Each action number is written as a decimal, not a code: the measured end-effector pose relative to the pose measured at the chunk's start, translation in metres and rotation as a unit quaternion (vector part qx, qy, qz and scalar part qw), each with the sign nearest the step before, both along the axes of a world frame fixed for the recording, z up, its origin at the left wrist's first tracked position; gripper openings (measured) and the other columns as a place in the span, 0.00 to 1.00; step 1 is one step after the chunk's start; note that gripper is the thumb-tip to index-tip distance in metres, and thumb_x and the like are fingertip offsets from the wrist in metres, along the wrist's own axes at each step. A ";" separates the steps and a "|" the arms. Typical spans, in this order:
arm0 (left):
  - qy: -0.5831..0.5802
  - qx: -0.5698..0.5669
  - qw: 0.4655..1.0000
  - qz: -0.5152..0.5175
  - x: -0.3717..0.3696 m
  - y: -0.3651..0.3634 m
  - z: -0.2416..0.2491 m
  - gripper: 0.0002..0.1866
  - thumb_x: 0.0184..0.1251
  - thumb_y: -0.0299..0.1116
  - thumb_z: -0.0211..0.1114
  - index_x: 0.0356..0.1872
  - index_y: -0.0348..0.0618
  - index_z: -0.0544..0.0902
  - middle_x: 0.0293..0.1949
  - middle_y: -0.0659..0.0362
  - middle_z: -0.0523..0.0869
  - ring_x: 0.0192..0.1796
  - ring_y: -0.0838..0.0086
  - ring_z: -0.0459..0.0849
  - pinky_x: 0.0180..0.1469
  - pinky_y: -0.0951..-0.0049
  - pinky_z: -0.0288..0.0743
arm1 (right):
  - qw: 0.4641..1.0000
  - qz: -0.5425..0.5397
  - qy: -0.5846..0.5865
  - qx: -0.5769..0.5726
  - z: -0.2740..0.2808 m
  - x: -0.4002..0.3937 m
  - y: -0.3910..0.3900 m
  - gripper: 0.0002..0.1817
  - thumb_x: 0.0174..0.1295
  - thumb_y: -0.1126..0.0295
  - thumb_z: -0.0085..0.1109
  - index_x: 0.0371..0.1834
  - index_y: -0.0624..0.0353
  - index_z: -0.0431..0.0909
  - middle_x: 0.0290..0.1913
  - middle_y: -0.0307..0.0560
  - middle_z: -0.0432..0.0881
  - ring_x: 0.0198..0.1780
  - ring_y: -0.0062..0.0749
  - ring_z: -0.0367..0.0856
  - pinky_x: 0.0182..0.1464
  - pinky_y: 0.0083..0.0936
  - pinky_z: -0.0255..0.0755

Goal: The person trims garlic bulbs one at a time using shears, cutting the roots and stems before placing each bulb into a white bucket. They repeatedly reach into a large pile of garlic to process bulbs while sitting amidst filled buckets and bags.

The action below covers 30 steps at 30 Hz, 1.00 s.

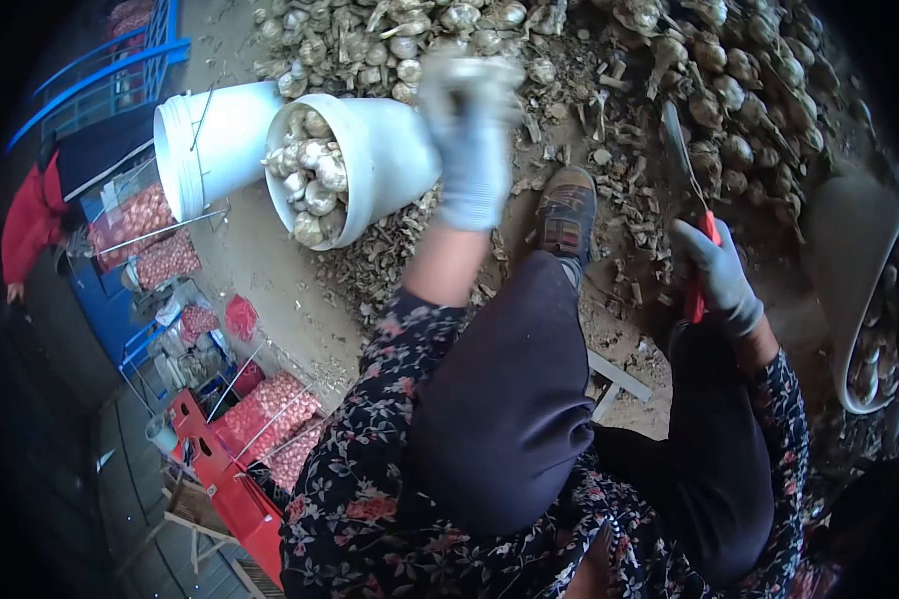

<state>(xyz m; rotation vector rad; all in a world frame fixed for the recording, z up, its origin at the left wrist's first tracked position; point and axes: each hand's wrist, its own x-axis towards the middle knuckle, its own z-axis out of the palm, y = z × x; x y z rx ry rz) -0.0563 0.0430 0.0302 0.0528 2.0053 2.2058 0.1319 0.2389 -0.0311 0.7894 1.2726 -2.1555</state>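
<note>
My left hand [464, 140], in a pale glove, is over the edge of a garlic pile [400, 50], just right of a white bucket [390, 150]. Motion smears its fingers, so whether it holds anything cannot be made out. The bucket lies tipped toward the left, with several trimmed garlic bulbs [315, 175] in its mouth. In a grey glove, my right hand [719, 275] is closed around red-handled shears [709, 230]. Their metal blades [677, 145] point up toward a heap of untrimmed garlic [739, 110].
A second white bucket [215, 140] stands beside the first. Cut stalks [619, 220] litter the ground around my shoe [567, 210]. At left are red net bags of garlic [270, 414], a blue metal frame [110, 75] and another person in red [35, 220]. A pale curved container [854, 290] is at right.
</note>
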 end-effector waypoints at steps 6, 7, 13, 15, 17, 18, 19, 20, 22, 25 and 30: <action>0.116 -0.851 0.505 0.088 -0.112 -0.202 0.035 0.30 0.63 0.53 0.58 0.55 0.37 0.72 0.51 0.44 0.77 0.49 0.50 0.76 0.54 0.51 0.69 | 0.998 -0.009 -0.055 0.010 -0.010 0.019 0.007 0.15 0.65 0.62 0.54 0.22 0.57 0.71 0.17 0.35 0.71 0.17 0.20 0.69 0.20 0.20 0.63; 0.071 -0.847 0.523 0.062 -0.130 -0.233 0.025 0.32 0.62 0.58 0.55 0.56 0.40 0.72 0.52 0.42 0.76 0.50 0.47 0.75 0.56 0.51 0.67 | 0.999 0.009 -0.030 0.031 -0.010 0.017 0.008 0.14 0.64 0.62 0.55 0.23 0.57 0.72 0.18 0.35 0.72 0.17 0.20 0.69 0.20 0.20 0.64; 0.521 -0.596 0.609 0.035 -0.134 -0.060 0.024 0.16 0.60 0.40 0.65 0.46 0.43 0.80 0.41 0.48 0.83 0.43 0.57 0.80 0.53 0.61 0.71 | 0.997 0.029 -0.034 0.056 -0.007 0.012 0.013 0.13 0.62 0.61 0.58 0.27 0.58 0.73 0.21 0.33 0.73 0.23 0.17 0.70 0.26 0.19 0.65; 0.414 -0.480 0.760 -0.141 -0.109 0.030 -0.011 0.15 0.58 0.35 0.65 0.45 0.44 0.81 0.43 0.53 0.84 0.48 0.62 0.82 0.51 0.63 0.74 | 0.995 0.028 -0.050 0.082 -0.002 0.011 0.010 0.13 0.63 0.61 0.58 0.28 0.59 0.73 0.22 0.33 0.73 0.23 0.16 0.69 0.26 0.19 0.65; 0.449 -0.505 0.697 -0.241 -0.107 0.102 -0.059 0.21 0.54 0.33 0.69 0.51 0.41 0.77 0.46 0.54 0.83 0.44 0.68 0.84 0.48 0.70 0.79 | 0.996 0.028 -0.059 0.065 -0.006 0.010 0.011 0.13 0.63 0.61 0.58 0.28 0.59 0.73 0.22 0.34 0.73 0.23 0.16 0.70 0.26 0.19 0.66; 0.308 -0.510 0.743 -0.306 -0.107 0.132 -0.081 0.35 0.55 0.43 0.67 0.63 0.41 0.65 0.60 0.38 0.70 0.61 0.48 0.72 0.60 0.56 0.70 | 0.996 0.025 -0.070 0.047 -0.010 0.009 0.008 0.13 0.62 0.62 0.58 0.29 0.59 0.73 0.22 0.34 0.73 0.23 0.16 0.70 0.26 0.20 0.66; 0.202 -0.513 0.755 -0.355 -0.112 0.150 -0.105 0.32 0.55 0.41 0.65 0.60 0.40 0.67 0.59 0.38 0.70 0.60 0.46 0.72 0.59 0.56 0.70 | 0.996 0.017 -0.057 0.067 -0.014 0.010 0.006 0.12 0.62 0.62 0.58 0.30 0.59 0.72 0.23 0.34 0.73 0.24 0.18 0.71 0.26 0.21 0.67; 0.233 -0.519 0.709 -0.416 -0.123 0.156 -0.139 0.27 0.54 0.40 0.64 0.55 0.40 0.69 0.57 0.39 0.72 0.56 0.46 0.75 0.56 0.56 0.72 | 0.995 0.020 -0.062 0.070 -0.016 0.012 0.005 0.12 0.62 0.62 0.58 0.30 0.59 0.72 0.23 0.34 0.73 0.24 0.18 0.71 0.26 0.21 0.67; 0.148 -0.570 0.734 -0.339 -0.100 0.164 -0.116 0.26 0.52 0.39 0.64 0.52 0.42 0.70 0.53 0.39 0.75 0.53 0.47 0.78 0.53 0.54 0.74 | 0.993 0.056 -0.027 0.101 -0.011 0.009 0.009 0.12 0.62 0.62 0.58 0.31 0.60 0.72 0.23 0.34 0.74 0.24 0.18 0.72 0.26 0.21 0.68; 0.112 -0.360 0.867 -0.325 -0.094 0.127 -0.154 0.19 0.59 0.36 0.63 0.51 0.46 0.70 0.59 0.47 0.73 0.51 0.59 0.82 0.51 0.57 0.75 | 0.973 0.073 0.002 0.217 -0.027 0.016 0.013 0.16 0.59 0.60 0.59 0.35 0.63 0.71 0.28 0.49 0.78 0.28 0.35 0.77 0.33 0.30 0.71; -0.005 -0.235 0.933 -0.273 -0.040 0.082 -0.093 0.29 0.46 0.27 0.72 0.51 0.35 0.70 0.40 0.55 0.82 0.38 0.72 0.83 0.44 0.74 0.80 | 0.920 0.165 0.043 0.353 -0.027 -0.001 0.016 0.26 0.56 0.55 0.60 0.48 0.65 0.69 0.44 0.65 0.78 0.49 0.58 0.76 0.51 0.40 0.69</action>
